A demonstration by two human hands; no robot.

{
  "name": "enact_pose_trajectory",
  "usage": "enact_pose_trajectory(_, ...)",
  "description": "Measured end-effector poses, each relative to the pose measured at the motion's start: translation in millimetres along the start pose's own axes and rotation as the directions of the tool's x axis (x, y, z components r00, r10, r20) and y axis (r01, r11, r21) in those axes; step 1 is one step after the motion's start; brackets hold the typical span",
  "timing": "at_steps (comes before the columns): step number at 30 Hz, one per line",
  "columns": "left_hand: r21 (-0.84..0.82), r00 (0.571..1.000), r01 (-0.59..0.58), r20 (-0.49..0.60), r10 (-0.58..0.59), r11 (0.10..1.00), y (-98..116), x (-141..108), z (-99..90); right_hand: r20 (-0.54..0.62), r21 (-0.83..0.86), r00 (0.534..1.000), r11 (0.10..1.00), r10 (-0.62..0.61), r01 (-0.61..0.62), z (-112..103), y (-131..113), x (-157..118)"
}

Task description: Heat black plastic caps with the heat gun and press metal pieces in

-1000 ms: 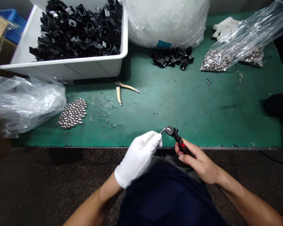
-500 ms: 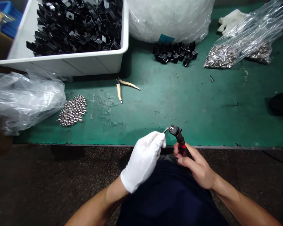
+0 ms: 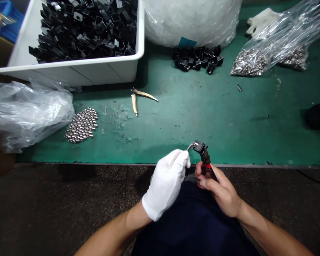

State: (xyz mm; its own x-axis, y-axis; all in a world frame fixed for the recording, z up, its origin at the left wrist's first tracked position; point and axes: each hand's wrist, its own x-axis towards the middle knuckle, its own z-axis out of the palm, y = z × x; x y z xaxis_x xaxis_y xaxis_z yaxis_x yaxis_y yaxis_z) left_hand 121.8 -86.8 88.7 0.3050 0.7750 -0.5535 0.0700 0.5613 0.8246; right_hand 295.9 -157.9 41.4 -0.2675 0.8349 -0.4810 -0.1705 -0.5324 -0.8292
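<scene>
My left hand (image 3: 166,183), in a white glove, pinches a thin bent metal rod (image 3: 190,146) by its near end. The rod's far end meets a small silver fitting at a black plastic part (image 3: 200,146). That part sits at the head of a black tool handle with a red band (image 3: 207,166). My bare right hand (image 3: 220,190) is wrapped round this handle, just past the table's front edge. Both hands are close together, the rod bridging them. Fingers partly hide the rod's near end and the lower handle.
Behind lie cutting pliers (image 3: 134,101) with cream handles, a heap of silver fittings (image 3: 81,125), a white bin (image 3: 88,73) of black parts, and a pile of black parts (image 3: 197,58). Plastic bags (image 3: 249,63) hold more metal pieces on the green table (image 3: 229,117).
My left hand has shifted slightly right and the rod with it. The black part has moved a little right and turned slightly; my right hand stays around the handle.
</scene>
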Motion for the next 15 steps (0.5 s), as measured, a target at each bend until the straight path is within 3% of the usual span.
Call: enact_pose_trajectory(15, -0.015, 0.996, 0.012, -0.091, -0.013, 1.000, -6, 2, 13.6, -0.056, 0.093, 0.998, 0.995, -0.030, 0.035, 11, 3, 3)
